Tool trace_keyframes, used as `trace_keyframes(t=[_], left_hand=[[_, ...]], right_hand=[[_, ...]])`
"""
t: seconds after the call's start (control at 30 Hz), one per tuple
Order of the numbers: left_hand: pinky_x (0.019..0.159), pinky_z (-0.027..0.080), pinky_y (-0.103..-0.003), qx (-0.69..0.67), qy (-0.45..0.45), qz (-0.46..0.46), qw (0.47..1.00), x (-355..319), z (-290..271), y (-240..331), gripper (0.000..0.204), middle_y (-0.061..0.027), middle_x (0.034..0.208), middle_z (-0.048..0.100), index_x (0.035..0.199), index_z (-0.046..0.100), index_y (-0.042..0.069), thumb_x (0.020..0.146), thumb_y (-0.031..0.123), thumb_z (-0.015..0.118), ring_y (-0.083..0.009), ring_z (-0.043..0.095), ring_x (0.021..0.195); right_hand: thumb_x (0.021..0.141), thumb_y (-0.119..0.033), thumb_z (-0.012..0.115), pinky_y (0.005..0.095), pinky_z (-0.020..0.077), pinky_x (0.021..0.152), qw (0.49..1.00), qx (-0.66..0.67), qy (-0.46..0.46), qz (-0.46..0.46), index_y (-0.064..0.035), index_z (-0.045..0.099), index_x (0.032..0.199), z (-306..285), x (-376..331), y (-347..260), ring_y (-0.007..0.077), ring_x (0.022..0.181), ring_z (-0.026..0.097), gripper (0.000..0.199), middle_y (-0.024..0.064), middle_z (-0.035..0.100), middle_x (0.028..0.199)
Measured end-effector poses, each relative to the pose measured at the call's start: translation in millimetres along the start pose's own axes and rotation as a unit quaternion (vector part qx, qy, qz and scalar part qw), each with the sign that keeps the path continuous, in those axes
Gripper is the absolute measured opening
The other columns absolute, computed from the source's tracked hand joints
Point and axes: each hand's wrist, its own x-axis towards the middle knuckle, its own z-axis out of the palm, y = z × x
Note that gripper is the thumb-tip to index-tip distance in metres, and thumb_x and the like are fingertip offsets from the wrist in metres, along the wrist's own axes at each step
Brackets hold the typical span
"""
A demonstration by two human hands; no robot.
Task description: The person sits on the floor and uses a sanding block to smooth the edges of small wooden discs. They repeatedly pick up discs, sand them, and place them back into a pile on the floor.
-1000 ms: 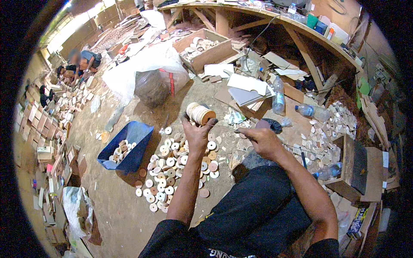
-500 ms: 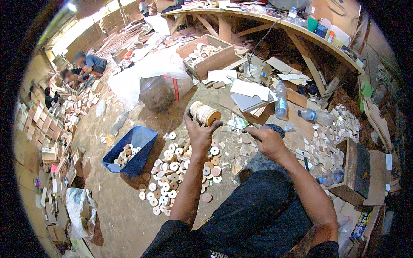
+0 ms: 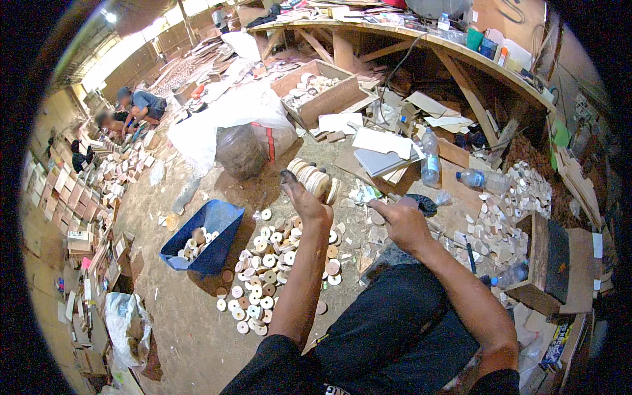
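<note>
I am gripping a stack of wooden discs [image 3: 313, 179] in my left hand [image 3: 304, 201], fingers closed around it, raised over the floor. My right hand [image 3: 405, 224] is curling around something dark; its fingers are hidden. Many loose discs [image 3: 273, 266] are lying unstacked, a few in the blue bin [image 3: 204, 237].

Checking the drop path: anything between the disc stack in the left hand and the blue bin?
Nothing visible blocks it. The left hand holds the disc stack up; only loose floor discs lie low between it and the blue bin.
</note>
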Motion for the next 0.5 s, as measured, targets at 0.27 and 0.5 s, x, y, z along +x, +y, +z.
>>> trace_keyframes(t=[0.27,0.5], left_hand=[[0.063,0.055,-0.035,0.089,0.103,0.119,0.983,-8,31,-7,0.049,-0.0083,0.101,0.053,0.121,0.036,0.012,0.093,0.049,0.051,-0.0219,0.061,0.08],[0.061,0.055,-0.036,0.067,0.091,0.126,0.986,-3,26,-10,0.045,-0.0081,0.101,0.053,0.121,0.036,0.012,0.095,0.046,0.049,-0.0208,0.06,0.079]], right_hand=[[0.078,-0.006,0.053,0.0449,0.0467,0.06,0.997,0.035,0.068,-0.017,-0.0105,0.066,0.11,0,0,-3,0.0352,0.065,0.06,0.034,0.0176,0.064,0.074],[0.08,-0.006,0.051,0.0448,0.0487,0.063,0.997,0.046,0.058,-0.005,-0.0108,0.064,0.111,-1,0,-3,0.0354,0.07,0.062,0.034,0.0179,0.064,0.079]])
